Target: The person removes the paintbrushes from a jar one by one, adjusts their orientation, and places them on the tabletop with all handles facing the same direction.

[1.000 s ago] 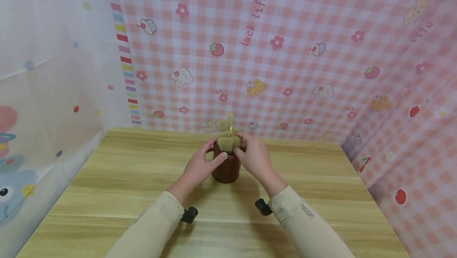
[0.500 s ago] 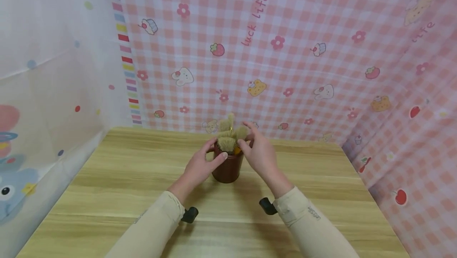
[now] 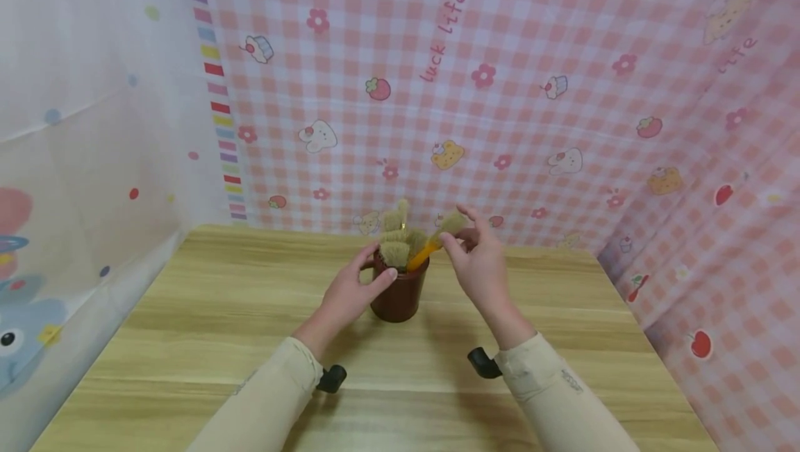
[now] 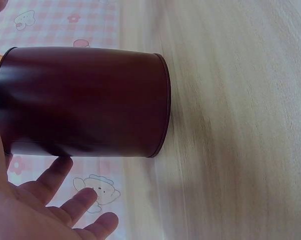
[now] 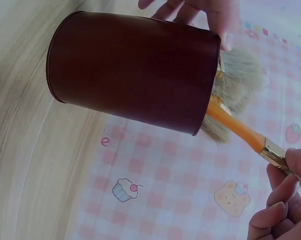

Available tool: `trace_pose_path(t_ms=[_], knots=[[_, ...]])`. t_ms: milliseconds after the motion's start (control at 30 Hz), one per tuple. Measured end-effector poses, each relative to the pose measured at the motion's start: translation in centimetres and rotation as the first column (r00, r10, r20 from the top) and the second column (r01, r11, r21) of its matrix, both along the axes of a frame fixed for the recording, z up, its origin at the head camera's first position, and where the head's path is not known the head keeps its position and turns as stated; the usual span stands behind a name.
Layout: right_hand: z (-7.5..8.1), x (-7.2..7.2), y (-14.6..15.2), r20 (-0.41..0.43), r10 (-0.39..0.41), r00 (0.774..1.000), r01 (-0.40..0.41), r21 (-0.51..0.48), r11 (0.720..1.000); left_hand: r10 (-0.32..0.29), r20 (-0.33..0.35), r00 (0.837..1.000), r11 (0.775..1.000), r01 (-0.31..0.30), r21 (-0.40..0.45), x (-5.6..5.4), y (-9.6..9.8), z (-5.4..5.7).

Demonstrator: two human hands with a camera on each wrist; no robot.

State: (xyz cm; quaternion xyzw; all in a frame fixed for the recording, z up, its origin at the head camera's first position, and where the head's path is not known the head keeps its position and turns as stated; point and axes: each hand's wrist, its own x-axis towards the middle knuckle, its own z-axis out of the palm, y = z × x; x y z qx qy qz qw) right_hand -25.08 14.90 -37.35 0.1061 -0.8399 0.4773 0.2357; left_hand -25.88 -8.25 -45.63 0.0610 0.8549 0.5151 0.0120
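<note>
A dark brown cylindrical holder (image 3: 396,299) stands upright on the wooden table with several bristle brushes (image 3: 395,253) in it, bristles up. My left hand (image 3: 350,290) grips the holder's rim from the left, thumb in front. In the right wrist view, a paintbrush with an orange handle (image 5: 240,131) and a gold metal band leans out of the holder. My right hand (image 3: 481,264) pinches this paintbrush near its band and bristles, right of the holder. The lower end of its handle is hidden inside the holder.
The wooden table (image 3: 250,382) runs up to a pink checked cloth (image 3: 350,91) at the back and right. A pale dotted cloth (image 3: 125,160) hangs on the left. Black wrist pieces (image 3: 331,378) stick out from both cuffs.
My right hand has moved right and slightly up from the cluster, drawing the orange-handled paintbrush partly out, tilted right. My left hand has stayed on the holder.
</note>
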Motion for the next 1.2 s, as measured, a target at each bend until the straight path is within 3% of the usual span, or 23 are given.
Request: trace_pose_path(t_ms=[367,567,733,933,1200], knots=[[0.1,0.2,3.4,0.072,-0.029,0.997,0.042,-0.192,0.980,0.006,0.010,1.000,1.000,-0.006,0.002,0.1,-0.2,-0.5],[0.1,0.5,5.8,0.202,-0.025,0.979,0.079,-0.264,0.961,0.006,0.009,1.000,1.000,-0.006,0.010,0.1,-0.2,-0.7],[-0.3,0.8,7.3,0.320,-0.033,0.947,0.116,-0.245,0.963,0.007,0.000,1.000,1.000,-0.007,0.013,0.1,-0.1,-0.6],[-1.4,0.6,8.7,0.399,-0.039,0.916,0.121,-0.184,0.975,0.011,-0.006,1.000,1.000,-0.011,0.010,0.1,0.1,-0.5],[-2.4,-0.4,9.7,0.500,0.041,0.865,0.027,-0.128,0.991,0.002,0.008,1.000,1.000,-0.002,0.003,0.2,0.1,0.0]])
